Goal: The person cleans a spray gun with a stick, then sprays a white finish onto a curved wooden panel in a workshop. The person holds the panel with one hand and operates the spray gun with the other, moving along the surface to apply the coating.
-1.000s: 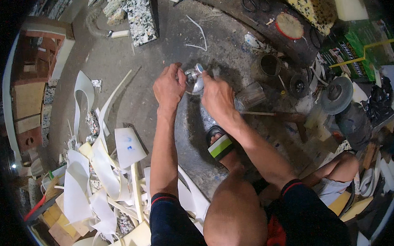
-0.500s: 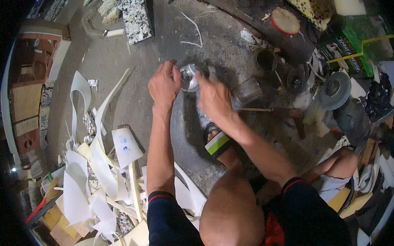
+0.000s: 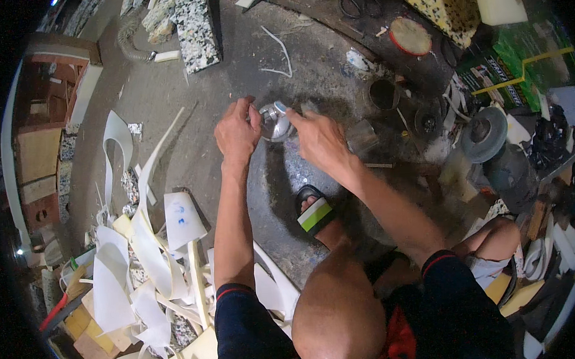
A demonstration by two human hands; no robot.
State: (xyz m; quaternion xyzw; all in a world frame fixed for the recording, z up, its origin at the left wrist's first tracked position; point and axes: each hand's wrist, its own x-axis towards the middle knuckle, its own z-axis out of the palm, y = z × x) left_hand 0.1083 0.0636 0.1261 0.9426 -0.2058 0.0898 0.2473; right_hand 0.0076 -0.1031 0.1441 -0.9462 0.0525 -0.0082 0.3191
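Observation:
In front of me, a shiny round metal thing (image 3: 274,130) sits between my two hands, low over the dark floor. Its exact kind is unclear. My right hand (image 3: 318,136) is closed at its right side, thumb and fingers pressed around its edge beside a small pale-blue part. Against its left side is my left hand (image 3: 237,129), fingers curled and pressed together; whatever they pinch is hidden. Below them, my foot wears a sandal (image 3: 316,213) with a green and white strap.
White and cream foam scraps (image 3: 152,249) pile up at left. Speckled foam blocks (image 3: 198,32) lie at the far side. To the right are a clear plastic cup (image 3: 361,136), a dark can (image 3: 384,94), a round grey disc (image 3: 484,134) and a green box (image 3: 494,74).
The whole view has shifted slightly. My right hand has turned a little and moved right; both hands stay at the metal thing.

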